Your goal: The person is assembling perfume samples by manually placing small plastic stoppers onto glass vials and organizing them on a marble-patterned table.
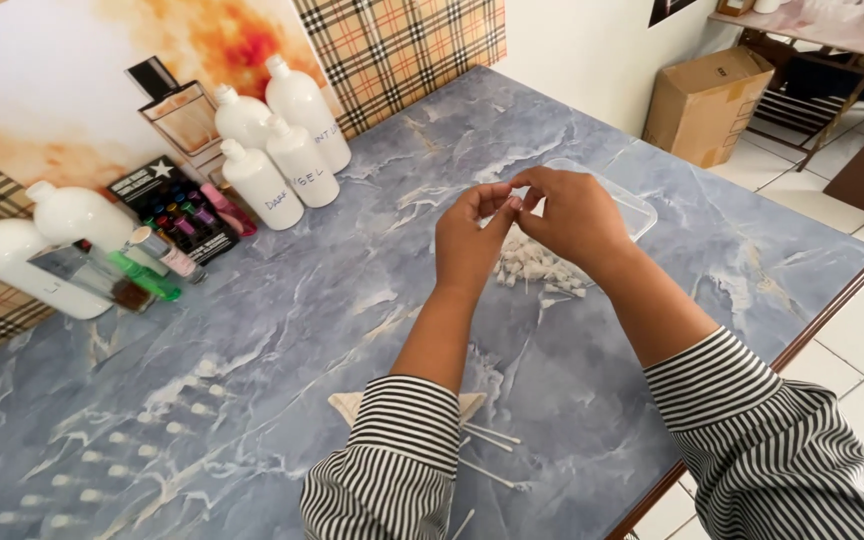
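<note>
1. I see my left hand [472, 240] and my right hand [574, 215] up over the blue marble worktop [352, 330]. The fingertips of both hands meet in the middle.
2. Both hands are pinched nearly closed. They seem to pinch something very small and pale between them, but it is too tiny for me to tell what it is.
3. Right under my hands lies a pile of small white bits [532, 268] on the worktop. Some look like little sticks.
4. Just behind the pile sits a clear plastic box [632, 210]. My right hand hides part of it.
5. Near my left sleeve lie a cream cloth [347, 405] and a few thin white sticks [492, 470].
6. At the far left stand big white bottles [282, 135]. Some have writing on them.
7. Two more white bottles [42, 240] stand closer to the left edge.
8. Between them sits a dark box with small colourful bottles [187, 215].
9. A brown cardboard box [702, 100] sits on the tiled floor, well away from the worktop.
</note>
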